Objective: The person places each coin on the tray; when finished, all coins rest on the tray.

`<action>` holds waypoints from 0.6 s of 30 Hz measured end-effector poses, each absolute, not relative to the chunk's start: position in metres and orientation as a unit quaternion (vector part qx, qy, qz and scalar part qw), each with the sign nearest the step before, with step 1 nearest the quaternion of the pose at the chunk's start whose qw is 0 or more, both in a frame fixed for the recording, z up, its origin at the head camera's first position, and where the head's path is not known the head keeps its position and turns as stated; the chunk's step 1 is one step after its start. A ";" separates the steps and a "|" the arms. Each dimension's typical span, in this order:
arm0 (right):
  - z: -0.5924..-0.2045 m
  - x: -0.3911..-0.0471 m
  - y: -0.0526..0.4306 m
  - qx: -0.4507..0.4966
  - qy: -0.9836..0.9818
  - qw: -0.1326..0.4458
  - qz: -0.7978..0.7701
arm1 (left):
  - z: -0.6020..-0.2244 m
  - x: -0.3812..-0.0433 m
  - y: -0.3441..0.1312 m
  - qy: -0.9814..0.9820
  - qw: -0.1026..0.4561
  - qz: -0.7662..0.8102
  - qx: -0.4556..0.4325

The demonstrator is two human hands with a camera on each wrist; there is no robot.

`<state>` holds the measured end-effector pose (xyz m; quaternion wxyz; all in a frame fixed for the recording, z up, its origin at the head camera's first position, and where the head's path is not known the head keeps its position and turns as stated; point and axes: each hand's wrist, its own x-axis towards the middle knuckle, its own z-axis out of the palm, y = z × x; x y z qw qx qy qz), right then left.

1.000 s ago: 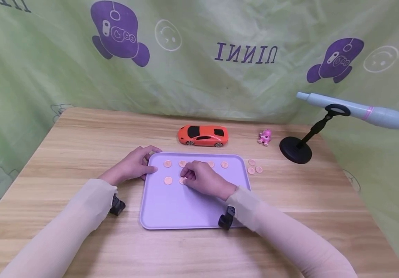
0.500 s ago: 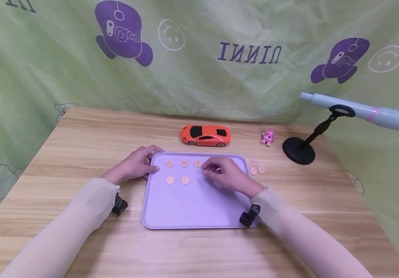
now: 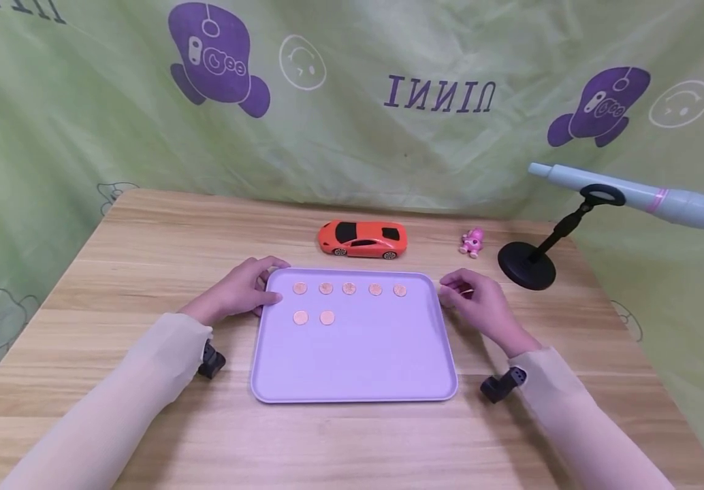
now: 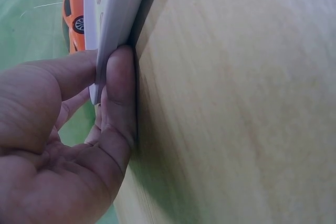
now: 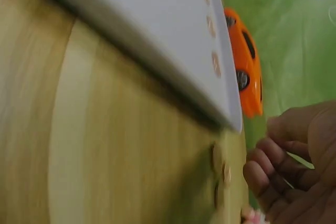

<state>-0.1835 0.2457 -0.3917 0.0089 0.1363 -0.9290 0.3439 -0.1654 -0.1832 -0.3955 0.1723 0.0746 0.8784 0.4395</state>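
Observation:
My left hand (image 3: pixel 235 289) grips the lilac tray (image 3: pixel 352 367) at its upper left corner. In the left wrist view the thumb (image 4: pixel 79 72) lies on the rim and the fingers (image 4: pixel 119 93) are tucked beneath it. Two rows of copper coins (image 3: pixel 327 318) lie flat on the tray, several in the far row and two in the nearer one. Beyond the tray's right edge, my right hand (image 3: pixel 477 303) hangs over the table with loosely bent fingers and nothing in them. Close below it are loose coins (image 5: pixel 227 172), hidden behind the hand in the head view.
An orange toy car (image 3: pixel 362 239) stands behind the tray. To its right sit a small pink toy figure (image 3: pixel 472 243) and a black stand (image 3: pixel 528 265) bearing a pale blue microphone (image 3: pixel 628 192). A printed green cloth (image 3: pixel 352 156) hangs behind the wooden table (image 3: pixel 352 442).
My right hand has moved right, from over the second-row coins to the loose coins beside the tray. A second coin in the nearer row now shows uncovered. The left hand stays on the tray.

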 end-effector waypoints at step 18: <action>-0.400 -0.190 0.279 0.137 -0.957 -0.003 0.257 | -0.400 -0.167 -0.183 0.877 0.174 0.442 0.071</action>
